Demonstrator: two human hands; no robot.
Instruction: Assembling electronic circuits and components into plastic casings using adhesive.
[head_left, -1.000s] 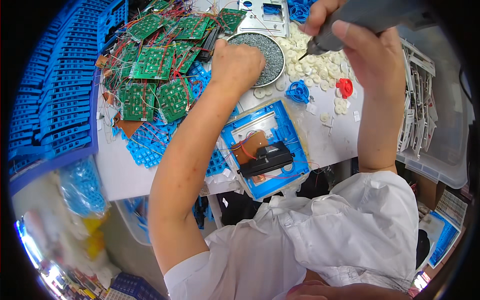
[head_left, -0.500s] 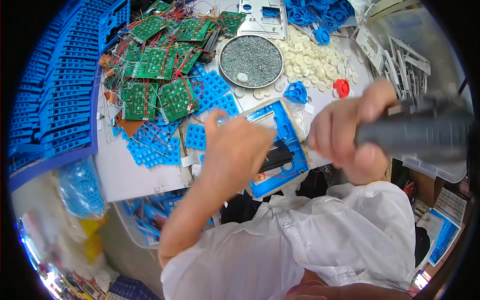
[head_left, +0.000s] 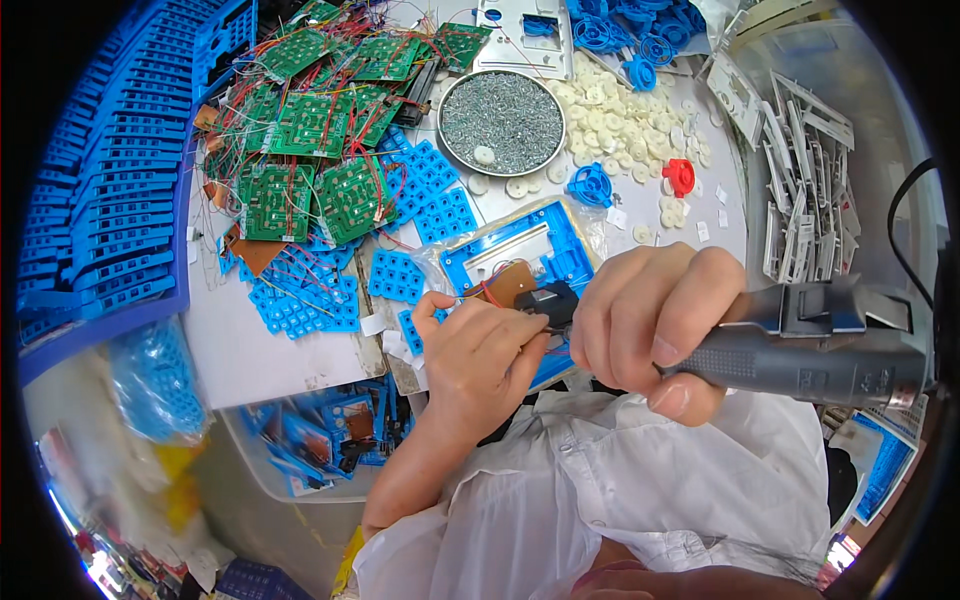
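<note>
My right hand (head_left: 665,335) is wrapped round a grey electric screwdriver (head_left: 800,360), its tip side pointing left. My left hand (head_left: 483,355) is closed, its fingertips together beside the tip; whatever they pinch is too small to make out. Both hands are over a blue plastic housing (head_left: 462,262) lying on the table. Inside the housing sit a black box-shaped part (head_left: 548,300) and a brown circuit board (head_left: 512,284) with thin red wires. My hands cover the housing's near part.
A round tray of screws (head_left: 502,82) stands beyond the housing. Green circuit boards (head_left: 312,122) and blue keypads (head_left: 396,276) lie to the left, near stacked blue casings (head_left: 125,190). White plastic discs (head_left: 620,115) and a red ring-shaped part (head_left: 679,178) are at right.
My right hand and the screwdriver have come left and nearer to me, up to the left hand. My left hand has moved down and slightly right, uncovering the brown board.
</note>
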